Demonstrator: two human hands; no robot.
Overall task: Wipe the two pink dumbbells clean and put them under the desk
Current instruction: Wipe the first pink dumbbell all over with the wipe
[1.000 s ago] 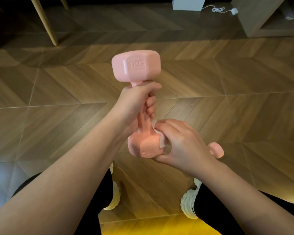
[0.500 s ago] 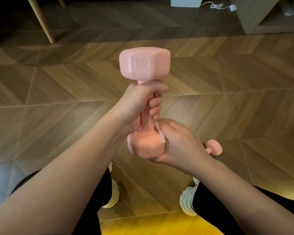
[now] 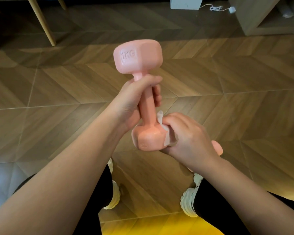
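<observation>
Raised letters reading "1KG", set inside a raised border, stand on the side face of the upper head of the pink dumbbell (image 3: 147,106), just above the centre of the frame. A second embossed mark sits on the end face of its lower head, just left of the white wipe (image 3: 160,117), but it is too blurred to read.
</observation>
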